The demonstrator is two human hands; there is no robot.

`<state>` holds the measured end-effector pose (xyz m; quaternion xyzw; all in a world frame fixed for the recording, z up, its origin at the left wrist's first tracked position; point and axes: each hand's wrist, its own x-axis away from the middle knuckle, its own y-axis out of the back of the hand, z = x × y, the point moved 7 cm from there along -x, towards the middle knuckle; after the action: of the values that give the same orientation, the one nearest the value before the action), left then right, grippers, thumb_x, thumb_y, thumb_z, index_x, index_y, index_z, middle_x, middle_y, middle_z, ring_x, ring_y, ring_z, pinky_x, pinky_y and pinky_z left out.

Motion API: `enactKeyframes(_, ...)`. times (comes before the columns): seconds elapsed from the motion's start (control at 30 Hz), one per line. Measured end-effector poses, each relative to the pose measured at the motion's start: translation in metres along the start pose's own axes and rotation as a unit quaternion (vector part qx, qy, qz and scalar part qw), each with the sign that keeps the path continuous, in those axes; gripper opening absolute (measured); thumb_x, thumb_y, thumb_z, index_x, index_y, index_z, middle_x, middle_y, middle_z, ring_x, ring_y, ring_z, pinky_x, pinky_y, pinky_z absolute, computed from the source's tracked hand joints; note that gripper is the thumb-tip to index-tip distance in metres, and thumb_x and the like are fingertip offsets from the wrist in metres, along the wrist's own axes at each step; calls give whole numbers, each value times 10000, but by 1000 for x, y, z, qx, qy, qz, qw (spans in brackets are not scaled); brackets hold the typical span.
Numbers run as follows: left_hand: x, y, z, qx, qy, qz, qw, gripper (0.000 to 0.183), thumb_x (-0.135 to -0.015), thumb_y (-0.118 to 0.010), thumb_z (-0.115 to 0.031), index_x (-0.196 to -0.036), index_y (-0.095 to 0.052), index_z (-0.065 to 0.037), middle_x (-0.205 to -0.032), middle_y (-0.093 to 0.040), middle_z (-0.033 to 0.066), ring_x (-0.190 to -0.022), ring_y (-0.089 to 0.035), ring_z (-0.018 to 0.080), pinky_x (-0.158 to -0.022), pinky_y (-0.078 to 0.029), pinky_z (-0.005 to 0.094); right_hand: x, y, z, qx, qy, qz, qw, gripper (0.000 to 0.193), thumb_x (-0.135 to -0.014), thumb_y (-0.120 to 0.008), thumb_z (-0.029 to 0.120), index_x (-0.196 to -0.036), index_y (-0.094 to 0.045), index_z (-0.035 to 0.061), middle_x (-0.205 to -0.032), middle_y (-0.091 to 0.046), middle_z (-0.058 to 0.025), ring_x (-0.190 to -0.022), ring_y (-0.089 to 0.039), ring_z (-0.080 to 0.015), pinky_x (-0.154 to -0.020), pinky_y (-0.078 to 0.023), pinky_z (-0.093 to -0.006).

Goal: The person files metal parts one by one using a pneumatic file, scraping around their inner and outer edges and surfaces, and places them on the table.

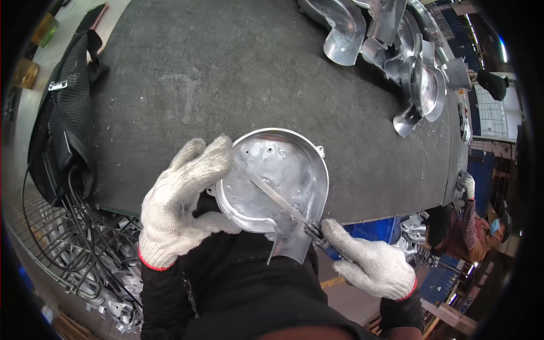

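Observation:
A round, shallow silver metal housing point(306, 170) with a raised rim and a short spout rests at the near edge of the dark table, its spout toward me. My left hand point(181, 198), in a white knitted glove, holds the housing's left side, fingertips at the upper rim and thumb at the lower rim. My right hand point(371, 260), also gloved, is closed around the dark handle of a long-bladed, knife-like tool point(277, 198). The narrow blade slants up and left across the inside of the housing. Whether its tip touches the metal, I cannot tell.
Several similar metal housings point(425, 85) are piled at the far right of the table point(226, 73). A black mesh bag point(71, 113) with cables lies along the left edge. Wire racks of metal parts point(113, 272) stand lower left. Another person point(467, 229) works at right, near a blue bin point(374, 229).

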<state>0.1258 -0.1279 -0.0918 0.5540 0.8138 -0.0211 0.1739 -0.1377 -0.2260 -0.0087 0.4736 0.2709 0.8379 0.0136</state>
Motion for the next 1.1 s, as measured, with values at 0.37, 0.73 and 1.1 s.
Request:
enactKeyframes(0.37,-2,3,-3,-17,10,-16,1000,848,-570,-967,-278,-1299,-673,38,-1336,-696,226,-1302,-647,363,-1185,-378,522,-12,7,11,-14,78,-52,995,718,-1005,-634,361,-1636,-340,182,-1046,-730,-171,-814,-728,-356,-690,-585,-442)
enactKeyframes(0.73,0,8,-3,1,27,-38,999,881,-574,-965,-242,-1329,-641,77,-1351,-694,208,-1290,-655,329,-1193,-377,466,-30,13,19,29,51,-10,998,737,-993,-642,343,-1641,-323,200,-998,-740,-191,-842,-740,-364,-712,-592,-435)
enactKeyframes(1.1,-3,3,-2,-14,24,-26,999,832,-600,-956,-286,-1289,-665,79,-1326,-704,218,-1265,-672,341,-1193,-378,474,-6,11,-3,33,82,15,996,725,-1000,-650,353,-1640,-329,243,-1051,-741,-177,-826,-743,-356,-669,-593,-423)
